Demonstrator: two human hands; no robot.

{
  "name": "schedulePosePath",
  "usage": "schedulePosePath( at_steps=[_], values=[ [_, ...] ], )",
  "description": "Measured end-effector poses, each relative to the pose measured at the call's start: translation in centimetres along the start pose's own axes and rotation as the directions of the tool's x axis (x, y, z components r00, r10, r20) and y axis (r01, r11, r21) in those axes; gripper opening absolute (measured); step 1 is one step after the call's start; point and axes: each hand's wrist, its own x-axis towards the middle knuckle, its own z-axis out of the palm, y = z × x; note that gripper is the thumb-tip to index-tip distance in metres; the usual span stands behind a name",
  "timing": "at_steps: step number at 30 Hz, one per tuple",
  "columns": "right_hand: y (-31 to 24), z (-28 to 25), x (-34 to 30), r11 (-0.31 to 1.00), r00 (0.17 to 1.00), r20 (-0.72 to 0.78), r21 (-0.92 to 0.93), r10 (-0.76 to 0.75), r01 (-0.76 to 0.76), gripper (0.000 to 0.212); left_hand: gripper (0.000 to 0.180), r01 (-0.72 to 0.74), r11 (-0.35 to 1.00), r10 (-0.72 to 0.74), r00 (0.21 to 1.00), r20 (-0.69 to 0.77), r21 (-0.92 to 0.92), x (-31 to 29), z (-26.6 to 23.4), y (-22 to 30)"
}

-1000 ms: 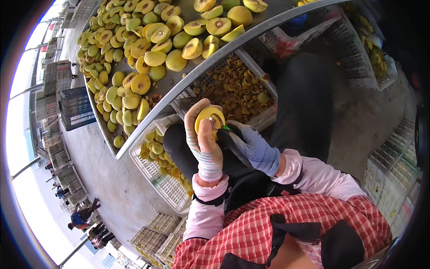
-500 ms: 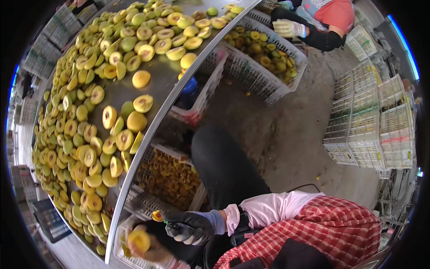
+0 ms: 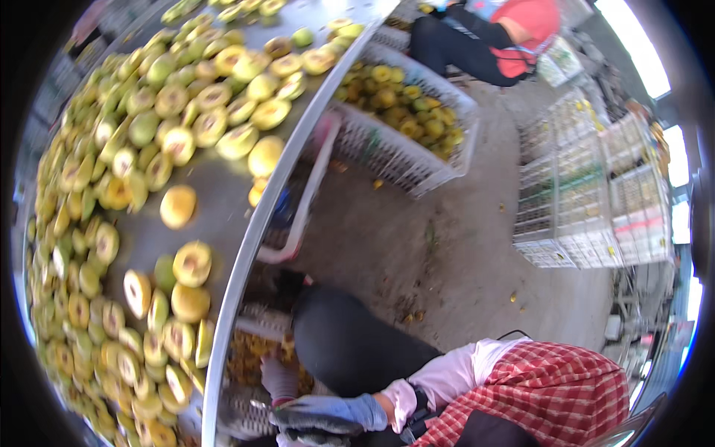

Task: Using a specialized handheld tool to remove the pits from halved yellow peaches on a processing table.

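Observation:
My right hand, in a dark grey glove, is low in the picture, closed around a small pitting tool whose metal tip shows; its handle is hidden in the fingers. My left hand, partly hidden behind the right and blurred, reaches over a crate of brown-yellow fruit scraps. Its fingers are too smeared to read, and I see no fruit in it. Left of both hands, halved yellow-green stone fruits cover the metal table, several with their reddish hollows facing up.
The table's raised metal rim runs beside my hands. Beyond my dark-clad knee stand a white crate of fruit and a seated co-worker. Stacked white crates stand at right on the concrete floor.
My left hand has moved from low left to over the scrap crate, and the fruit half it held is no longer visible. My right hand is lower. The whole view has shifted.

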Motion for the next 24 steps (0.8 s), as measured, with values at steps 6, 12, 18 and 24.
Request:
schedulePosePath(
  at_steps=[6, 12, 18, 24],
  values=[
    [-0.3, 0.1, 0.1, 0.926, 0.922, -0.252, -0.313, -0.294, 0.21, 0.064, 0.044, 0.027, 0.945, -0.064, 0.992, 0.104, 0.327, 6.1, 9.5, 1.2],
    [-0.4, 0.4, -0.3, 0.88, 0.853, -0.303, -0.358, -0.426, 0.313, 0.056, 0.046, -0.013, 0.949, -0.022, 0.994, 0.106, 0.316, 7.6, 9.5, 2.6],
    [0.1, 0.8, 0.2, 0.872, 0.835, -0.335, -0.387, -0.437, 0.301, 0.049, 0.048, 0.001, 0.963, -0.031, 0.994, 0.107, 0.268, 7.9, 9.6, 2.3],
    [0.7, 0.6, 0.7, 0.865, 0.824, -0.365, -0.423, -0.434, 0.268, 0.042, 0.05, 0.033, 0.97, -0.061, 0.992, 0.111, 0.242, 7.9, 10.2, 1.7]
  ],
)
